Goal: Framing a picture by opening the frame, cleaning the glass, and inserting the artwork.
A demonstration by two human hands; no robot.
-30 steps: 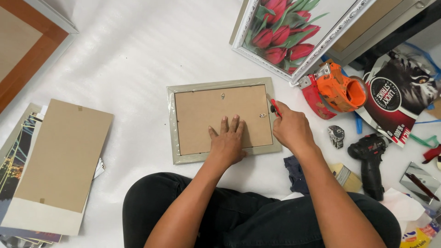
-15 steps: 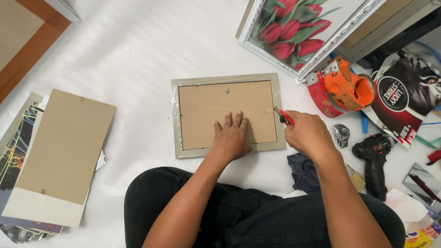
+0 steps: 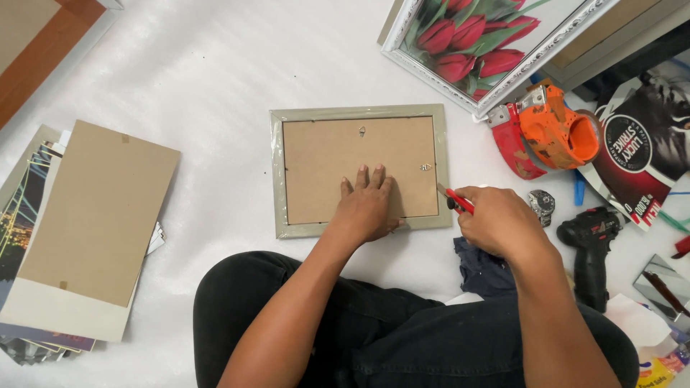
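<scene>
A grey picture frame (image 3: 359, 113) lies face down on the white floor, wrapped in clear film, its brown backing board up. My left hand (image 3: 368, 205) presses flat on the lower right of that backing. My right hand (image 3: 499, 219) grips a red utility knife (image 3: 456, 199). The blade end touches the frame's right edge near its lower corner.
A stack of prints under a brown board (image 3: 90, 223) lies at left. A tulip picture in a white frame (image 3: 496, 39) leans at top right. Nearby are an orange tape dispenser (image 3: 557, 133), a wristwatch (image 3: 541, 203), a black drill (image 3: 589, 244) and a dark cloth (image 3: 485, 269).
My right hand has drawn the knife down the frame's right edge, from near the upper part toward the lower corner. My left hand stays pressed on the backing.
</scene>
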